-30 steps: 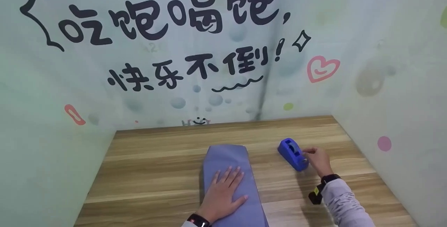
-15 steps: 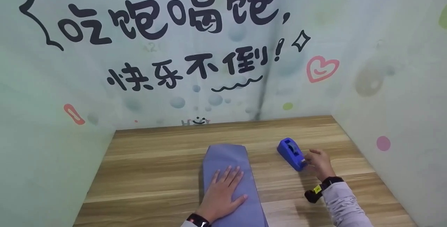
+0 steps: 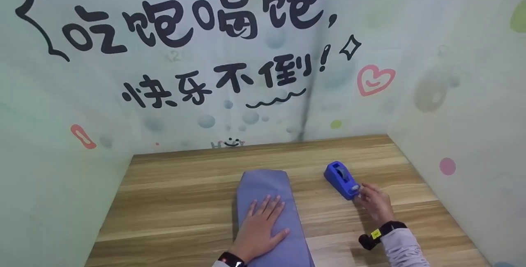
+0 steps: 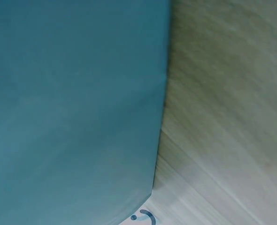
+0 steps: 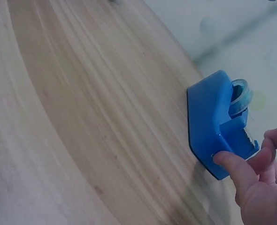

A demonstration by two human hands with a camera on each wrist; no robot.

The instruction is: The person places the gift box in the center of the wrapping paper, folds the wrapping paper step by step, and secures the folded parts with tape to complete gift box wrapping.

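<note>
While left hand (image 3: 258,234) presses flat on blue sheet (image 3: 263,185) | right hand (image 3: 374,202) pinches tape dispenser (image 3: 341,180)

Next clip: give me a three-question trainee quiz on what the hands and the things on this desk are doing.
1. True or false: the left hand lies flat on the blue wrapped parcel.
2. What does the right hand touch? A) a mug B) the blue tape dispenser C) scissors
3. Fill in: the tape dispenser stands on the wooden ____.

Key: 1 true; 2 B; 3 table.
</note>
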